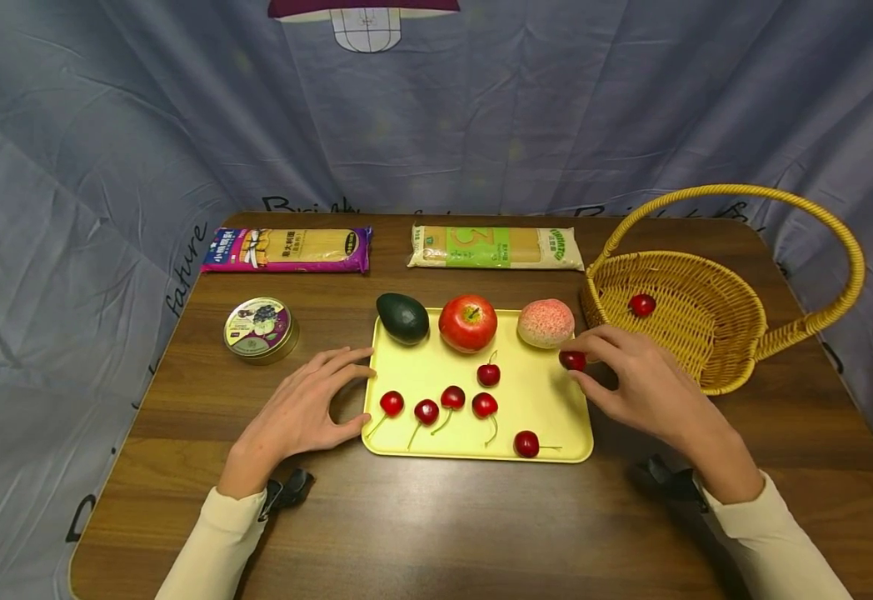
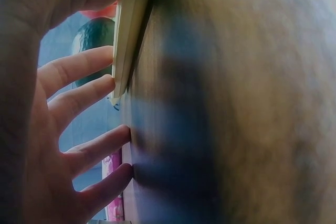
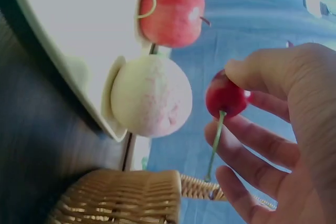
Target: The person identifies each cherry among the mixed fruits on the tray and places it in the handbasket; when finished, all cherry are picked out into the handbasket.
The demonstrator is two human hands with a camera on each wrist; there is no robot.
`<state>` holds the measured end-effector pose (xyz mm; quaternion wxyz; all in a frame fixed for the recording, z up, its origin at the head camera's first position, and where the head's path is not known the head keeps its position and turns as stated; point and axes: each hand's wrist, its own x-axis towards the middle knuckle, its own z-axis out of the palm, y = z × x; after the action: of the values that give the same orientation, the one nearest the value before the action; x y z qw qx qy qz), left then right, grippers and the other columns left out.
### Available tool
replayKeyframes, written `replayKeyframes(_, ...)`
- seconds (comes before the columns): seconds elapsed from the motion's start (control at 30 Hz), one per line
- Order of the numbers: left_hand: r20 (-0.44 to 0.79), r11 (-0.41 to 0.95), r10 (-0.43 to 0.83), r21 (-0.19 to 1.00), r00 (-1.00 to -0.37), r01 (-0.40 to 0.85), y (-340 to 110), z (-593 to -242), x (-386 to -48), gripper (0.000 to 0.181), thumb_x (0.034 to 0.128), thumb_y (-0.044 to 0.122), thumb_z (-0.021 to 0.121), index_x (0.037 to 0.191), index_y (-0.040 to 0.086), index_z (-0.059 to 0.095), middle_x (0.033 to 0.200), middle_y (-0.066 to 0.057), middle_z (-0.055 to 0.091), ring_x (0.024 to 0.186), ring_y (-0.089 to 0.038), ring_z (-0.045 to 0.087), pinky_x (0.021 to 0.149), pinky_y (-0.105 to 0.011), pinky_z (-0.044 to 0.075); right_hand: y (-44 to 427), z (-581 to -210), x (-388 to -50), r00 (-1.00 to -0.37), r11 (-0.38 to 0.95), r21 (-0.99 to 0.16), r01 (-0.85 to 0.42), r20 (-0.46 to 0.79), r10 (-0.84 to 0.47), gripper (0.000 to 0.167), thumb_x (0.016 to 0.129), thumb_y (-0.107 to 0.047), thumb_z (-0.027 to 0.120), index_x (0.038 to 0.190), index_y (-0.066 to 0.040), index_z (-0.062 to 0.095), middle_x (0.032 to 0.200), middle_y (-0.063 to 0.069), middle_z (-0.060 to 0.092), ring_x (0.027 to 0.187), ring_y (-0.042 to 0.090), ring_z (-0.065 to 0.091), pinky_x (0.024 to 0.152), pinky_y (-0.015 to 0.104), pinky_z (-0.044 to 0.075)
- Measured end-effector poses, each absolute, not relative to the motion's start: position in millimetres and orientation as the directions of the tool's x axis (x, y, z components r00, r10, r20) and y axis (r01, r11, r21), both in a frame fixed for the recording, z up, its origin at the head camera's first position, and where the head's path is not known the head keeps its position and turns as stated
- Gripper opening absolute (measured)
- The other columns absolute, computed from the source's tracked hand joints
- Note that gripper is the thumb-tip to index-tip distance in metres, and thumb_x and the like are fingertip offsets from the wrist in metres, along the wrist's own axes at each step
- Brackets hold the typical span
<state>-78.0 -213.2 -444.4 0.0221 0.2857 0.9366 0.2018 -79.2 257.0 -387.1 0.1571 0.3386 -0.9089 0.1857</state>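
Note:
My right hand (image 1: 642,382) pinches a cherry (image 1: 573,360) between thumb and fingers above the right edge of the yellow tray (image 1: 549,417); in the right wrist view the stem of this cherry (image 3: 226,97) hangs down. With fingers spread, my left hand (image 1: 297,412) touches the tray's left edge, thumb and fingertips against the rim (image 2: 128,30). Several cherries (image 1: 426,412) lie on the tray, in front of an avocado (image 1: 402,318), a red apple (image 1: 468,323) and a peach (image 1: 546,323). One cherry (image 1: 642,305) lies inside the wicker basket (image 1: 676,271), right of the tray.
Two noodle packs, one purple (image 1: 286,250) and one green and clear (image 1: 495,247), lie along the table's back. A round tin (image 1: 260,330) stands at the left. The basket's tall handle (image 1: 849,250) arches up on the right. A curtain (image 1: 436,125) hangs behind the table.

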Motion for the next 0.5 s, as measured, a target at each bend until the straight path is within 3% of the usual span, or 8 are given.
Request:
replayKeyframes(0.07,0.073,0.756,0.544,0.390,-0.836,0.526,-213,-445,-78,0.057,0.0893,0.049,0.080,0.139,0.024,0.069,0.168,0.007,0.045,0.154,-0.031,0.043,0.109,-0.069,0.047,261,-384,-78,-0.735,0.727,-0.221,-0.650,0.425,-0.528,0.047,0.104,-0.053,0.064,0.121,-0.011,0.077,0.107,0.006,0.075,0.078,0.022,0.066,0.066,0.045,0.055)
replayKeyframes(0.1,0.074,0.756,0.545,0.389,-0.835,0.527,-214,-445,-78,0.057,0.0894,0.049,0.080,0.139,0.024,0.069,0.167,0.007,0.046,0.154,-0.031,0.043,0.109,-0.069,0.047,263,-383,-78,-0.742,0.741,-0.215,-0.637,0.431,-0.513,0.042,0.101,-0.048,0.073,0.121,-0.011,0.077,0.107,0.007,0.074,0.076,0.022,0.066,0.065,0.046,0.055)
replayKeyframes(0.17,0.074,0.756,0.545,0.387,-0.835,0.528,-214,-445,-78,0.057,0.0895,0.049,0.080,0.140,0.024,0.069,0.167,0.006,0.046,0.154,-0.031,0.043,0.109,-0.069,0.047,267,-382,-77,-0.758,0.767,-0.205,-0.608,0.439,-0.483,0.039,0.090,-0.032,0.087,0.122,-0.011,0.078,0.107,0.008,0.074,0.075,0.025,0.066,0.065,0.047,0.054)
replayKeyframes(0.23,0.074,0.756,0.544,0.387,-0.836,0.527,-214,-445,-78,0.057,0.0896,0.049,0.080,0.140,0.024,0.069,0.167,0.006,0.046,0.154,-0.031,0.043,0.109,-0.069,0.047,274,-380,-78,-0.772,0.790,-0.200,-0.580,0.446,-0.454,0.047,0.077,-0.013,0.092,0.121,-0.010,0.077,0.106,0.010,0.073,0.076,0.029,0.067,0.066,0.051,0.055)
replayKeyframes(0.5,0.078,0.757,0.542,0.387,-0.837,0.526,-213,-445,-78,0.057,0.0896,0.050,0.080,0.140,0.025,0.069,0.167,0.007,0.046,0.154,-0.030,0.043,0.107,-0.069,0.048,305,-380,-89,-0.792,0.843,-0.190,-0.504,0.492,-0.362,0.044,0.076,-0.011,0.091,0.116,-0.005,0.076,0.104,0.017,0.074,0.078,0.036,0.070,0.065,0.058,0.055)
